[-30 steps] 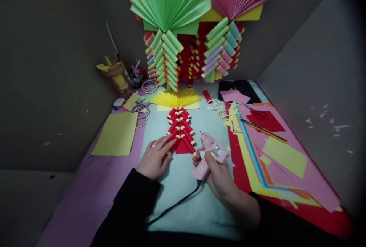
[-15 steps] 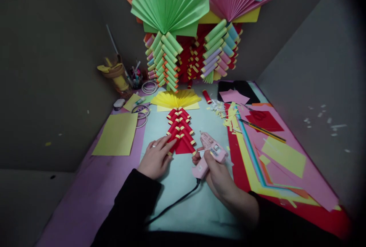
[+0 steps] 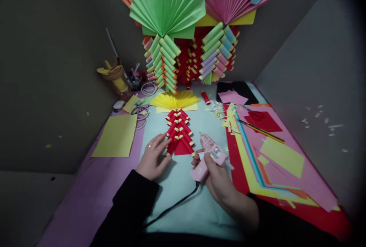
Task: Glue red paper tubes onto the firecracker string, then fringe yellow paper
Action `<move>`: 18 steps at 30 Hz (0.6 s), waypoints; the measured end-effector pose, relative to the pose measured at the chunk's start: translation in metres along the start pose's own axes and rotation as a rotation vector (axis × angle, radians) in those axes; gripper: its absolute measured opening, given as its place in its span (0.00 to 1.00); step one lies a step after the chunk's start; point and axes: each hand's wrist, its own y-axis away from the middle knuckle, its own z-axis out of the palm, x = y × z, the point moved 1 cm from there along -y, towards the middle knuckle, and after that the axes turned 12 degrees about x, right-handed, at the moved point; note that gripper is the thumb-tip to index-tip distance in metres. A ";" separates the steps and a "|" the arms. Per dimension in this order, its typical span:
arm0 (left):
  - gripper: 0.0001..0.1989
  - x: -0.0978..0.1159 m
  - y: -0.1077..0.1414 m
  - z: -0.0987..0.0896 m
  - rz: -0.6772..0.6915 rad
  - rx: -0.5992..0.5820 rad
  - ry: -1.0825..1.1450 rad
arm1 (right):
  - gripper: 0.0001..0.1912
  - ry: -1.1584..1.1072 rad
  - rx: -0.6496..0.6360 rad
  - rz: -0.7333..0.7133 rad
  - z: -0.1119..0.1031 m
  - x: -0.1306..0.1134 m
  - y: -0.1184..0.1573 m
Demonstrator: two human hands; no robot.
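Observation:
A paper firecracker string (image 3: 180, 129) lies flat before me, its red rolls tipped with yellow and set in slanting pairs. Above the rolls spreads a yellow pleated paper fan (image 3: 175, 100); a red paper strip (image 3: 182, 148) shows between the lowest rolls. My left hand (image 3: 153, 158) is open at the string's lower left, fingers apart, fingertips beside the rolls; whether they touch is unclear. In my right hand (image 3: 221, 180) is a pink hot glue gun (image 3: 210, 151), nozzle pointing up and left, right of the lowest rolls. Its black cord (image 3: 171, 205) trails toward me.
Stacked coloured paper (image 3: 286, 170), scissors (image 3: 256, 115) and a yellow-black pencil (image 3: 261, 130) lie right. Paper scraps (image 3: 217, 108) and a loose red roll (image 3: 205, 97) are farther back. Yellow paper (image 3: 116, 135) and tape rings (image 3: 140, 117) lie left. Finished fan decorations (image 3: 168, 7) hang behind.
My left hand has drawn back slightly left, its fingers lifting off the lower left rolls. The glue gun stays in my right hand in nearly the same place. The view shifts slightly.

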 end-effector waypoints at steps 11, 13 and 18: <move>0.13 0.061 -0.044 -0.031 -0.033 -0.145 -0.162 | 0.22 -0.080 0.016 0.111 0.001 0.000 0.002; 0.14 0.074 -0.079 -0.030 0.000 -0.256 -0.271 | 0.23 -0.076 0.031 0.106 -0.001 0.004 0.002; 0.12 0.047 -0.186 0.024 -0.129 -0.375 -0.348 | 0.24 -0.021 0.056 0.077 -0.005 0.011 0.002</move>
